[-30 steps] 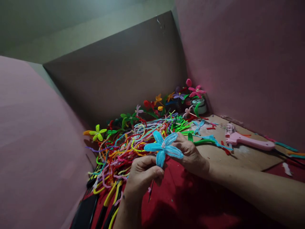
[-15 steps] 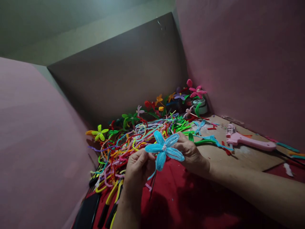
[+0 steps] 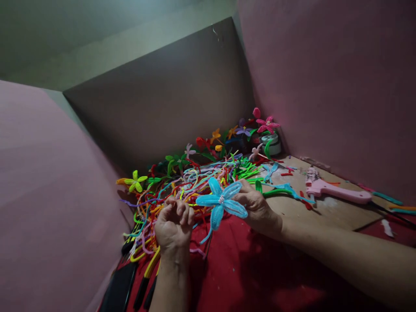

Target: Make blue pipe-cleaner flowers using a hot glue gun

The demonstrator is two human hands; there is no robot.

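Note:
My right hand (image 3: 258, 208) holds a light blue pipe-cleaner flower (image 3: 222, 201) from behind; its petals spread around a small silvery centre. My left hand (image 3: 173, 225) is off the flower, to its left, over the tangled pile of coloured pipe cleaners (image 3: 182, 186). Its fingers are curled in together; I cannot make out what they hold, if anything.
Finished pipe-cleaner flowers (image 3: 227, 138) stand along the dark back board, a yellow-green one (image 3: 135, 182) at the left. A pink glue gun (image 3: 338, 193) lies on the brown board (image 3: 325, 208) at right. Pliers handles (image 3: 143, 277) lie on the red cloth (image 3: 247, 268). Pink walls close in on both sides.
My left hand has let go of the blue flower's lower part and moved left toward the pipe-cleaner pile, fingers curling. My right hand still holds the flower in about the same place.

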